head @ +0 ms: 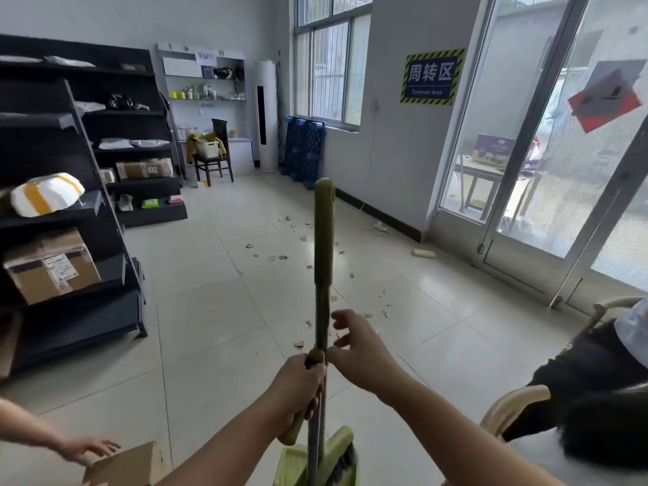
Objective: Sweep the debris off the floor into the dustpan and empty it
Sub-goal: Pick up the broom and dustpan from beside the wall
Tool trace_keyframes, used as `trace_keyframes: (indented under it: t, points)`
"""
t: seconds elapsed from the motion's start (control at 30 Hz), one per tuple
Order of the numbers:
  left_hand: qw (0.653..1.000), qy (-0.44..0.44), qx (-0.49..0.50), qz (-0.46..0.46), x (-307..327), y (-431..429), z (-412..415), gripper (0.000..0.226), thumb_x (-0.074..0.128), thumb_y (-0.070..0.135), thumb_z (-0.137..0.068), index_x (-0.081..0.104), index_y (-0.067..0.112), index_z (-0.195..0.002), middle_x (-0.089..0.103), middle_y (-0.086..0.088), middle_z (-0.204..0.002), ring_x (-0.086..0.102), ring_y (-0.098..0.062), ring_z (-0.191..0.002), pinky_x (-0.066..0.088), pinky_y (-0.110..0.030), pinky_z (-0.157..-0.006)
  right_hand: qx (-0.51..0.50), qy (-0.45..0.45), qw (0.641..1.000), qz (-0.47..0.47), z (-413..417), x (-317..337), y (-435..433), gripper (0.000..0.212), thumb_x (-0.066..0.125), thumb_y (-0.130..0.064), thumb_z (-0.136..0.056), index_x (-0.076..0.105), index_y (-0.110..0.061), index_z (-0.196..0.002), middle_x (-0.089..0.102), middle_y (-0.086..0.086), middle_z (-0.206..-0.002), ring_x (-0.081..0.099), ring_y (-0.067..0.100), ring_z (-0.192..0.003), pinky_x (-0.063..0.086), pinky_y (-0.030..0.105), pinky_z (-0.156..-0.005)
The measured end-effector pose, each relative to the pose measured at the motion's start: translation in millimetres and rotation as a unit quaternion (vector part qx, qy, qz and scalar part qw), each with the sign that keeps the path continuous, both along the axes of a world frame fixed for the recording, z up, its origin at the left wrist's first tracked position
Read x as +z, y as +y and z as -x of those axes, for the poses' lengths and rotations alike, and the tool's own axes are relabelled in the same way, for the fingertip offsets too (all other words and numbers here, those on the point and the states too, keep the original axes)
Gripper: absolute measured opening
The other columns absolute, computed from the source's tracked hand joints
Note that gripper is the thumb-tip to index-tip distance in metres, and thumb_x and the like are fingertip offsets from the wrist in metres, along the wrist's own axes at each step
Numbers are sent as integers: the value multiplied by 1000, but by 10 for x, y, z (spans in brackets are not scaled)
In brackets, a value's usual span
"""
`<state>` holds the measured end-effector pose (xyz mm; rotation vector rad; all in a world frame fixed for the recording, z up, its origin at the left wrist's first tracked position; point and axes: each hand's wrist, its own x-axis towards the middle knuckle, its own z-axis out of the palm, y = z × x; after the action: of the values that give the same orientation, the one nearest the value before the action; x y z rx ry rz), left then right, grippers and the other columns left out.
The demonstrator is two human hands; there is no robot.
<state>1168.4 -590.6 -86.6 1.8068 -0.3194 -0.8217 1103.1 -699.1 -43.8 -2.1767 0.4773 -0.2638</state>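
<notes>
Open pale tiled floor [217, 310] ahead, littered with small scattered paper debris [280, 257]. Black metal shelving unit [105, 219] crowds the left side. Brown cardboard box [129, 466] near left; seated person in black [603, 398] blocks right.

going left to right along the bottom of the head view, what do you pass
Another person's hand → cardboard box → green dustpan → broom head → seated person in dark clothes
</notes>
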Motion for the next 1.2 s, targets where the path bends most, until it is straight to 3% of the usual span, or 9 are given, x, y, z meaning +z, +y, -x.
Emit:
trace_keyframes:
  t: [0.1,0.23,0.4,0.6,0.9,1.2]
  points:
    - [1000,-17,-10,-8,-45,-83,-134,18,48,20,-98,54,8,-87,49,-5,-63,42,-11,-39,37,-23,-38,14,-12,999,33,-286,87,-80,47,62,-26,-85,48,-20,-129,56,-5,-120,64,14,-93,54,37,-86]
    - [998,-50,-12,-28,-100,-197,-430,18,51,24,-97,56,8,-99,51,-7,-67,44,-12,-43,39,-24,-40,-8,-5,991,135,-632,195,-213,35,60,-47,-88,57,-20,-110,65,-6,-104,62,14,-93,51,29,-79]
    - [996,-79,-10,-29,-97,-373,-857,17,54,27,-96,57,14,-105,54,-4,-70,47,-13,-48,40,-24,-42,-13,31,983,178,-1154,307,-400,29,67,-47,-83,52,-23,-80,57,-8,-74,59,12,-74,47,24,-63]
    - [994,-98,-24,-38,-127,-491,-1402,19,59,29,-93,59,16,-107,57,-2,-71,48,-12,-48,39,-23,-41,-14,49,983,179,-1692,304,-584,29,71,-41,-81,64,-14,-89,64,0,-84,63,17,-79,52,29,-69]
    - [991,-114,-42,-58,-261,-651,-1961,15,60,24,-92,59,15,-104,58,-3,-73,50,-14,-50,42,-24,-44,-23,55,986,157,-2217,130,-755,25,69,-40,-83,61,-16,-86,60,-4,-77,58,13,-71,45,21,-58]
    - [988,-128,-52,-75,-446,-883,-2250,14,55,21,-93,58,14,-105,58,-5,-74,50,-15,-51,41,-23,-43,-31,74,988,133,-2534,-91,-1033,29,69,-39,-83,65,-13,-95,63,-1,-81,58,13,-72,44,22,-57]
